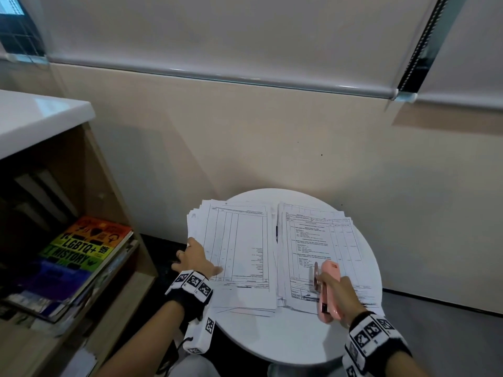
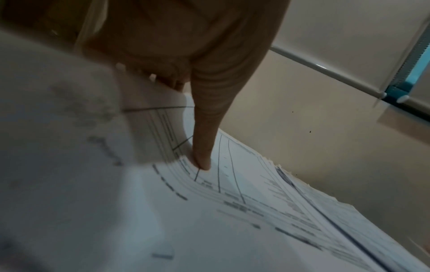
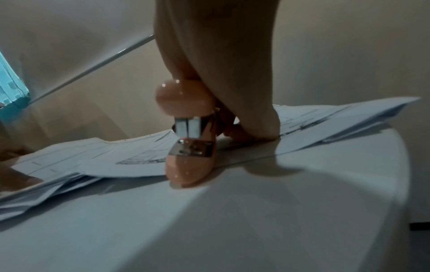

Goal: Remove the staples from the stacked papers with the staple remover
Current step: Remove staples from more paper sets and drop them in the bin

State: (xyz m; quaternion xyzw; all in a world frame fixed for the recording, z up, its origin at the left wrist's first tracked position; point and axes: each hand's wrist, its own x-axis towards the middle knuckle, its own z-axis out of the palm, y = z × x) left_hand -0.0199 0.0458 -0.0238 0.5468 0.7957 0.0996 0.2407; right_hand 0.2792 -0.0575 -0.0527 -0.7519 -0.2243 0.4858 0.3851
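Pink plastic with shiny metal parts makes up the staple remover (image 1: 328, 289), which the right hand (image 1: 341, 293) holds with its fingers curled round the body, low over the near edge of the right stack of papers (image 1: 321, 248). From the right wrist view the tool (image 3: 189, 136) shows a rounded pink top and a rounded pink base, with a bright metal plate on the base and two pale metal strips between the halves; its base sits at the paper's near edge, just above the white round worktop (image 3: 256, 220). The printed sheets of this stack are forms with ruled tables and lines of small text, their edges slightly fanned. Beside it lies the left stack of papers (image 1: 236, 248), also ruled forms, loosely squared and spilling over the worktop's left rim. The left hand (image 1: 194, 258) rests on that stack's left edge; in the left wrist view the thumb (image 2: 204, 147) presses down on the top sheet while the other fingers (image 2: 172, 81) are curled under lifted pages. Further left stands a wooden shelf (image 1: 114, 202) holding a rainbow-coloured book (image 1: 81, 248). Behind the worktop rises a beige wall (image 1: 272, 137) with a pale roller blind (image 1: 231, 36) above.
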